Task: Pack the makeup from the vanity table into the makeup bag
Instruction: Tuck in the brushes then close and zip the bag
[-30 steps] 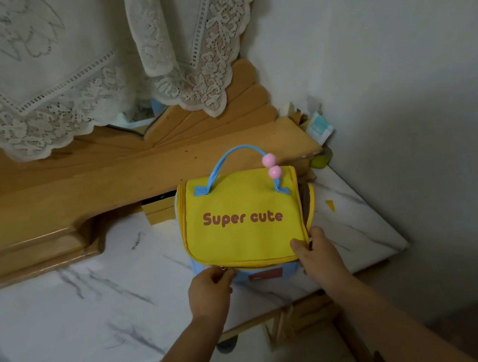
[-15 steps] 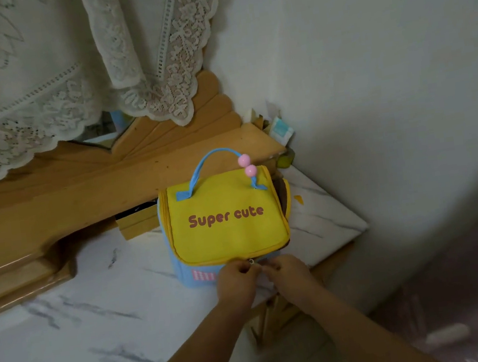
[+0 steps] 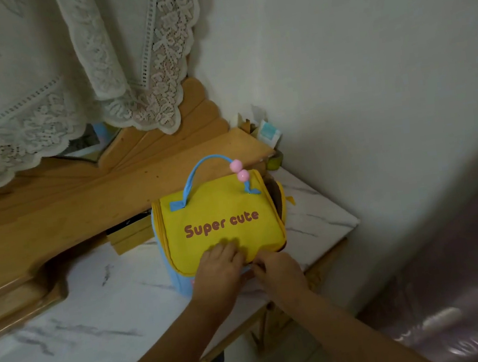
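The yellow makeup bag (image 3: pixel 222 222) stands on the marble counter (image 3: pixel 70 339), just ahead of both my hands, its "Super cute" flap folded down over the front. My left hand (image 3: pixel 217 270) lies flat on the flap's lower edge, fingers fairly straight, pressing it down. My right hand (image 3: pixel 277 270), touching the bag just beside the left, seems to pinch the zipper pull at the front edge, though the pull itself is too small to make out. I judge this to be the closing step. Next calls for drawing the zipper round the open right corner while the left steadies the flap.
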Motion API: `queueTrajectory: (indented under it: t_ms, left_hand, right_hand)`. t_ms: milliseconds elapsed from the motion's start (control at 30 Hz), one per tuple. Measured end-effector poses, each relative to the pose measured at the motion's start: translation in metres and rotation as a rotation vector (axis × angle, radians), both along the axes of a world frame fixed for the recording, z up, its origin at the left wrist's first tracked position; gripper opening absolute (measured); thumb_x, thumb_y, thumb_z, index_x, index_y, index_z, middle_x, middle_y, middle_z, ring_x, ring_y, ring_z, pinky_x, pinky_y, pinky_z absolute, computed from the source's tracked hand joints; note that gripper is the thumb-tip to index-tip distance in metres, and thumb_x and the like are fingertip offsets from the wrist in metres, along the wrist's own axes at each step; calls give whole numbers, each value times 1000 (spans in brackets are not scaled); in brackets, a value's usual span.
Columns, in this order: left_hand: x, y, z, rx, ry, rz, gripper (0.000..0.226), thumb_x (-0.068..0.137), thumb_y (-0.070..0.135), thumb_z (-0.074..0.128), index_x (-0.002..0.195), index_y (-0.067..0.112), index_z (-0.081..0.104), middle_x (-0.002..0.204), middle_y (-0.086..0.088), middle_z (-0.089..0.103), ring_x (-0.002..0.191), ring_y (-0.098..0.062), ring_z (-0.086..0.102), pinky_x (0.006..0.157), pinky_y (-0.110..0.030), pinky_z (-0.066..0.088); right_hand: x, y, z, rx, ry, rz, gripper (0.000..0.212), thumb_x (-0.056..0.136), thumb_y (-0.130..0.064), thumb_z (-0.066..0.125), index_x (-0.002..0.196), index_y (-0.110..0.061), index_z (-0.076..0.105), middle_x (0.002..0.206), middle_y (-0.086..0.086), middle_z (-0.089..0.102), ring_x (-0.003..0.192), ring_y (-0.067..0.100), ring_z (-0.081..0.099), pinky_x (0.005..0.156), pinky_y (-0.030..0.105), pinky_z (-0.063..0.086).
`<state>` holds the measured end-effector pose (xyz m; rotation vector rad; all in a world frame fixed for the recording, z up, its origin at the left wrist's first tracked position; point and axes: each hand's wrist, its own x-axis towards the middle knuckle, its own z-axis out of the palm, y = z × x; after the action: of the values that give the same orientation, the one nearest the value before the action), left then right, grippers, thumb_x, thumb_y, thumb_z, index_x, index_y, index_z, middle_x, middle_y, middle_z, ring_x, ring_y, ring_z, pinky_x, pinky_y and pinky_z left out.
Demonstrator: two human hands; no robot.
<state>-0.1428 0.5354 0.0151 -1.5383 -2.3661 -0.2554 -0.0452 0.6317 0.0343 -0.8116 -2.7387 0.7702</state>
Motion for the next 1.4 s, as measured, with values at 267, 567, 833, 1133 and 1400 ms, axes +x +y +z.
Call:
queueTrajectory:
  t_ms: [267, 567, 833, 1133, 1400]
  left_hand:
    - [-10, 12, 7, -18, -41, -27, 7, 56, 20, 65, 53, 18, 59, 54, 2, 59, 51, -17, 58, 51, -20, 46]
    - [-5, 14, 11, -75, -145, 56, 26, 44, 23, 79, 54, 21, 55, 53, 5, 56, 50, -16, 57, 53, -20, 38]
    - [9, 39, 17, -6, -151, 209, 21, 55, 40, 65, 55, 22, 54, 55, 5, 55, 50, -16, 56, 46, -20, 42]
    - [35, 111, 31, 95, -392, 403, 31, 82, 36, 60, 86, 5, 62, 95, -15, 64, 95, -30, 57, 78, -34, 40]
    - [28, 113, 44, -89, -486, 414, 20, 84, 22, 53, 93, 6, 62, 99, -15, 67, 94, -30, 60, 78, -32, 41]
  right_hand:
    - [10, 24, 4, 314, -105, 40, 17, 81, -23, 68, 73, -14, 56, 77, 13, 67, 71, 27, 65, 52, 28, 27]
    - [16, 94, 1, 422, -156, 138, 46, 21, -16, 94, 45, -16, 55, 36, 2, 48, 27, 13, 47, 28, 11, 25]
    - [4, 128, 29, 325, 18, 348, 19, 94, -19, 49, 94, -7, 63, 98, 11, 62, 90, 26, 59, 66, 28, 34]
    - [-6, 146, 31, 225, 55, 521, 20, 94, -23, 49, 95, -9, 63, 105, 8, 58, 97, 24, 56, 72, 30, 36]
    - [-28, 159, 38, 495, 181, 541, 25, 53, -18, 81, 58, -20, 56, 57, -2, 57, 50, 16, 58, 38, 17, 35]
